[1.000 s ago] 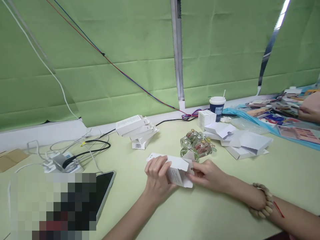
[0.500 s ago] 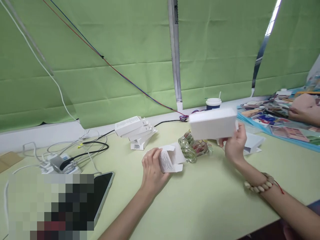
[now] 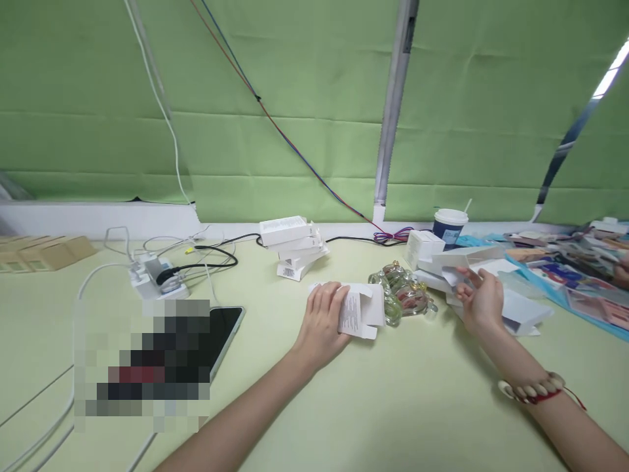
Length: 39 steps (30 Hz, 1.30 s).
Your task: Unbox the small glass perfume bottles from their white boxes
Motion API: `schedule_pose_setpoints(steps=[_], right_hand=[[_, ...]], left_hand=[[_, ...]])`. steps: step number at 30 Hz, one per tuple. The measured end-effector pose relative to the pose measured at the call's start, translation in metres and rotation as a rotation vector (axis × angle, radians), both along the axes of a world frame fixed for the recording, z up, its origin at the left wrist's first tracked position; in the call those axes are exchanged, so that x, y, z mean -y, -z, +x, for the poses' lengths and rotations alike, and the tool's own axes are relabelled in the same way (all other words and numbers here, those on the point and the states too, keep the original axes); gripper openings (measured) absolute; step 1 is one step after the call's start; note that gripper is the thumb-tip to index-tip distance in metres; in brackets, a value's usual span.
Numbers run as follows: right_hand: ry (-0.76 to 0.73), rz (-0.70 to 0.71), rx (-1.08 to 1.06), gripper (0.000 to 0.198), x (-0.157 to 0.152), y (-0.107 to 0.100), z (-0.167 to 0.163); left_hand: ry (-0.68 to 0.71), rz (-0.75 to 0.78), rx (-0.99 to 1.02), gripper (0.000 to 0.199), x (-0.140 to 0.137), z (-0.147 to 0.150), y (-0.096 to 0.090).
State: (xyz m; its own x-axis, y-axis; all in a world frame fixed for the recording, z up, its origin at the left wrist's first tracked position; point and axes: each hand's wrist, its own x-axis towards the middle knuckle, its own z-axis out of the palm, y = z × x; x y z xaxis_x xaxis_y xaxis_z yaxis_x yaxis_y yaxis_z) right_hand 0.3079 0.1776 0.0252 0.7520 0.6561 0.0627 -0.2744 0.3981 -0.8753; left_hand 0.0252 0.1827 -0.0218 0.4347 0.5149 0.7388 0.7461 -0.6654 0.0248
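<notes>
A green blind [image 3: 295, 144] covers most of the wall behind a long pale yellow-green worktop [image 3: 417, 400]. At the far right a blue sheet [image 3: 555, 292] carries a jumble of flat, coloured items, and part of a co-worker's hand [image 3: 623, 270] shows at the edge. Toward the left lies a flat device [image 3: 225, 334] with a dark screen, partly masked by coarse blocks. A loose heap of white card pieces [image 3: 525, 311] spreads out on the right, and a crooked stack of white boxes [image 3: 289, 233] stands farther back, near the wall.

Of the two hands, the left hand [image 3: 324, 321] is closed around a white carton [image 3: 351, 314], fingers over its top; the carton sits near the middle of the worktop, its flapped end open and facing right. The right hand [image 3: 484, 301] is at the heap's near side, fingers loosely curled and apart; whether they touch the card cannot be told. Between the hands, just beyond the carton, sits a cluster of rounded, glassy pieces [image 3: 410, 298], green and reddish. Smaller again are a lidded cup [image 3: 448, 226] and its thin straw [image 3: 467, 205].
</notes>
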Motion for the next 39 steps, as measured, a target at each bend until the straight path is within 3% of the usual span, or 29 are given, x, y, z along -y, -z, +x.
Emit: schedule_pose_setpoints(steps=[7, 14, 19, 23, 29, 32, 35, 37, 39], right_hand=[[-0.052, 0.008, -0.029, 0.032, -0.001, -0.002, -0.006], [0.018, 0.034, -0.092, 0.035, -0.006, 0.001, 0.001], [0.053, 0.122, 0.06, 0.036, -0.002, 0.002, -0.007], [-0.12, 0.185, 0.358, 0.035, 0.008, 0.004, -0.022], [-0.725, 0.236, 0.741, 0.025, 0.023, 0.014, -0.038], [-0.951, 0.196, 0.859, 0.06, 0.031, 0.014, -0.045], [-1.046, 0.101, 1.044, 0.087, 0.038, 0.011, -0.053], [-1.026, 0.079, 1.167, 0.082, 0.04, 0.009, -0.056], [-0.909, 0.129, 1.256, 0.067, 0.039, 0.01, -0.057]], left_hand=[[0.034, -0.034, 0.083, 0.071, -0.005, -0.003, 0.005], [0.176, -0.09, 0.262, 0.075, -0.007, -0.003, 0.009], [0.237, -0.1, 0.324, 0.068, -0.004, 0.001, 0.01], [0.233, 0.024, 0.255, 0.061, -0.004, 0.001, 0.009], [0.196, 0.294, 0.101, 0.058, 0.002, 0.002, 0.008], [0.201, 0.347, 0.063, 0.054, 0.01, 0.006, 0.005], [0.233, 0.388, -0.034, 0.049, 0.016, 0.01, 0.0], [0.262, 0.415, -0.124, 0.049, 0.018, 0.011, -0.003], [0.3, 0.422, -0.173, 0.05, 0.018, 0.012, -0.004]])
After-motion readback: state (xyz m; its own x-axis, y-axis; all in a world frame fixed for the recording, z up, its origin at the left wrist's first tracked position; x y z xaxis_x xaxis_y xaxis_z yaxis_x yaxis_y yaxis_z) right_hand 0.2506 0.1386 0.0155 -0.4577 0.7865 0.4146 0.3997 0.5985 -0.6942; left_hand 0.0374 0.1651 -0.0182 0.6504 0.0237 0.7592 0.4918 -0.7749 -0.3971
